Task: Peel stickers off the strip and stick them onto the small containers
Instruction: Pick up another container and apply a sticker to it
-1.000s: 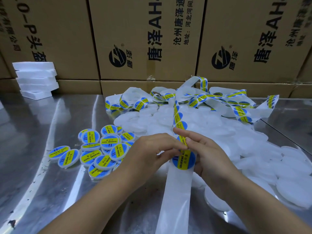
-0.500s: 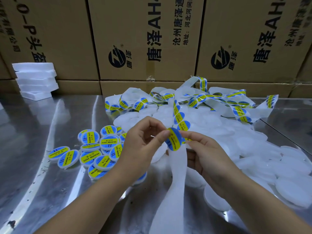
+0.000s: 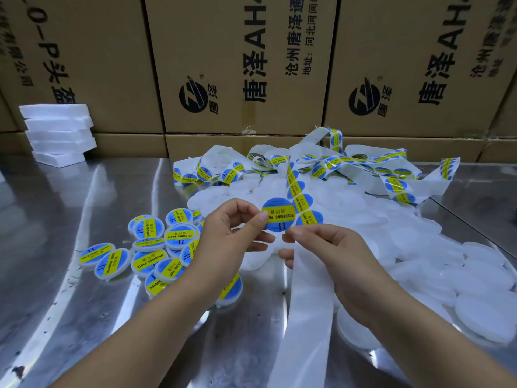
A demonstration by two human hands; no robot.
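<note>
A round blue and yellow sticker (image 3: 278, 217) is pinched at its left edge between the thumb and forefinger of my left hand (image 3: 223, 236). It is lifted off the white backing strip (image 3: 307, 301), which runs from the pile down toward me. My right hand (image 3: 333, 256) pinches the strip just below the sticker. More stickers (image 3: 298, 189) sit on the strip beyond it. A heap of plain white round containers (image 3: 419, 247) lies behind and right of my hands. Labelled containers (image 3: 165, 242) are grouped at my left.
The metal table (image 3: 70, 219) is shiny. Tangled sticker strip (image 3: 363, 166) lies at the back of the heap. A stack of white foam pads (image 3: 58, 133) stands at the far left. Cardboard boxes (image 3: 237, 65) wall off the back edge.
My left hand peeled the sticker off the strip and raised it, turning its face toward me. My right hand stayed on the strip, whose empty part now hangs lower.
</note>
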